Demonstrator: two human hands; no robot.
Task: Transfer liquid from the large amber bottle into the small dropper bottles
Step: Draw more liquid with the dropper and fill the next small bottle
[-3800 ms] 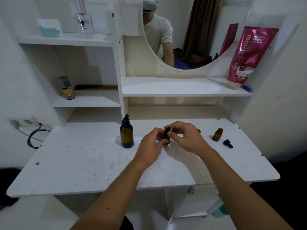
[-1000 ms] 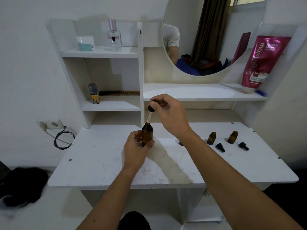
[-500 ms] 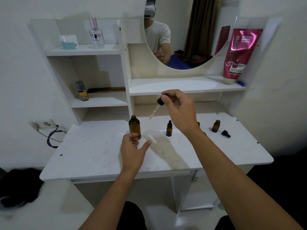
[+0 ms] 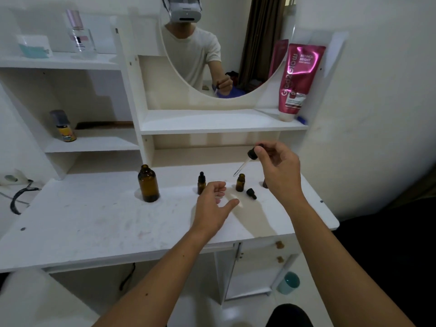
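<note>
The large amber bottle (image 4: 148,184) stands uncapped on the white desk (image 4: 94,223), left of centre. My right hand (image 4: 279,169) pinches the black bulb of its glass dropper (image 4: 245,162), whose tip hangs just above an open small amber bottle (image 4: 240,182). A loose black dropper cap (image 4: 251,193) lies beside that bottle. A capped small bottle (image 4: 201,182) stands just behind my left hand (image 4: 213,206), which hovers over the desk with relaxed fingers and holds nothing. Another small bottle (image 4: 265,184) is mostly hidden behind my right wrist.
White shelves and a round mirror (image 4: 212,55) rise behind the desk. A pink tube (image 4: 298,79) leans on the middle shelf at the right. A small spray can (image 4: 63,126) and a perfume bottle (image 4: 79,31) stand on the left shelves. A cable (image 4: 18,197) hangs at the desk's left.
My left hand let go of the large bottle and moved right. My right hand carried the dropper from the large bottle across to above the open small bottle.
</note>
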